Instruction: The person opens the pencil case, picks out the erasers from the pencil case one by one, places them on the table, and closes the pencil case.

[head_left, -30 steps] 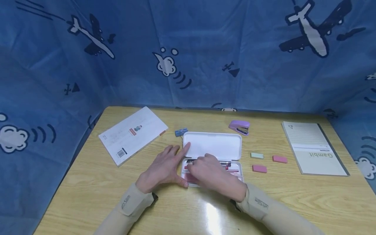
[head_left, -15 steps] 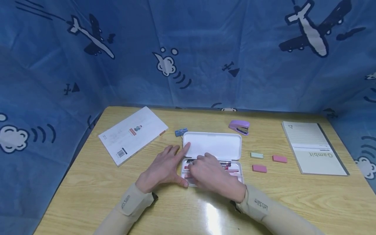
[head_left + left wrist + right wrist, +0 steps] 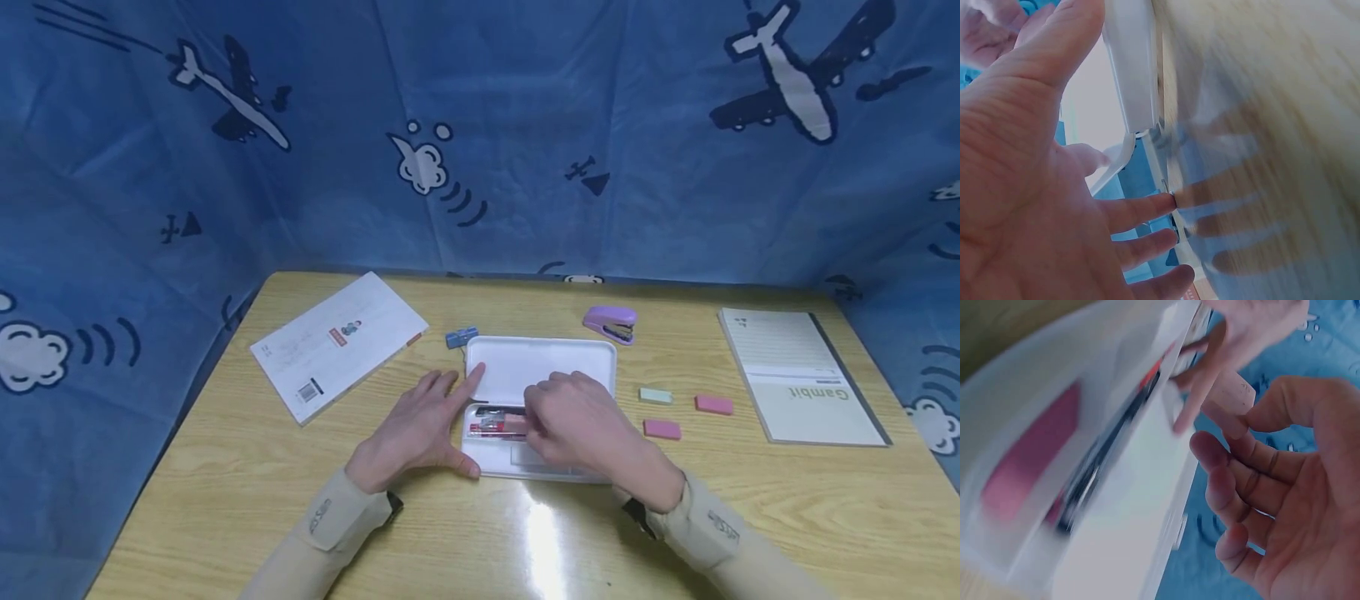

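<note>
A white pencil case (image 3: 491, 467) lies with its lid (image 3: 547, 367) folded back. My left hand (image 3: 412, 429) steadies its left end with spread fingers, thumb at the front corner and index finger on the lid. Over the case, my right hand (image 3: 577, 421) pinches a pink eraser (image 3: 1233, 397) between thumb and fingertips; its lower end points left in the head view. Red and black pens (image 3: 489, 425) lie in the back compartment. The right wrist view shows another pink eraser (image 3: 1035, 456) in the front compartment, hidden behind my right hand in the head view.
Right of the case lie a green eraser (image 3: 656, 396) and two pink erasers (image 3: 714, 405). Behind it are a purple stapler (image 3: 611, 323) and a small blue object (image 3: 461, 337). A white book (image 3: 341, 346) lies left, a notebook (image 3: 806, 379) right.
My right hand has lifted the pink eraser from the left part of the front compartment and moved right and slightly back with it. My left hand has stayed in place.
</note>
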A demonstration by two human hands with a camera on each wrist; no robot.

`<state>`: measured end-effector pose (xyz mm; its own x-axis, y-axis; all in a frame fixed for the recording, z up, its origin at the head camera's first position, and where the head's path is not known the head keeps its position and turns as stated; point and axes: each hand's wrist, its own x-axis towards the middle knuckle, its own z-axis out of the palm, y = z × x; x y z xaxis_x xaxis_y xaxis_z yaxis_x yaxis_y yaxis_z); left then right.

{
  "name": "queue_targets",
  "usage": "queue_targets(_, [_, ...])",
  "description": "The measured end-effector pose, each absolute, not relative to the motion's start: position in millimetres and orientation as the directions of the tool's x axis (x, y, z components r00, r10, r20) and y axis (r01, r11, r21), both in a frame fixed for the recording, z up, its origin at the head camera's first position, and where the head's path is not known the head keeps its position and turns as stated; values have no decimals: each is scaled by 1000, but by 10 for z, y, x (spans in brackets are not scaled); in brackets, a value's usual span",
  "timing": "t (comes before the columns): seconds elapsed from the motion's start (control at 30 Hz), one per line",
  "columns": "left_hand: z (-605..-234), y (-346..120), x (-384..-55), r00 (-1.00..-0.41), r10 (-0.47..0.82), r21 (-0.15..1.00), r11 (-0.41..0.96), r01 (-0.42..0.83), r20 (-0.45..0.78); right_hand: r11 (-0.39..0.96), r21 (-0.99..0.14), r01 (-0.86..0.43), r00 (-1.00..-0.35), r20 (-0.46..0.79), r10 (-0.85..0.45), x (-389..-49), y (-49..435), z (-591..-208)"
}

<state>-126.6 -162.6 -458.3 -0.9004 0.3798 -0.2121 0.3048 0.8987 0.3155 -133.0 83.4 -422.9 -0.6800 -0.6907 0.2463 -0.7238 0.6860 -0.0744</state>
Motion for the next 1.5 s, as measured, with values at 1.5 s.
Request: queue_targets(1.5, [-4604, -1609, -1270, -898, 372, 353, 893, 277, -236, 920, -70, -386, -922, -17, -388, -1402, 2969, -4533])
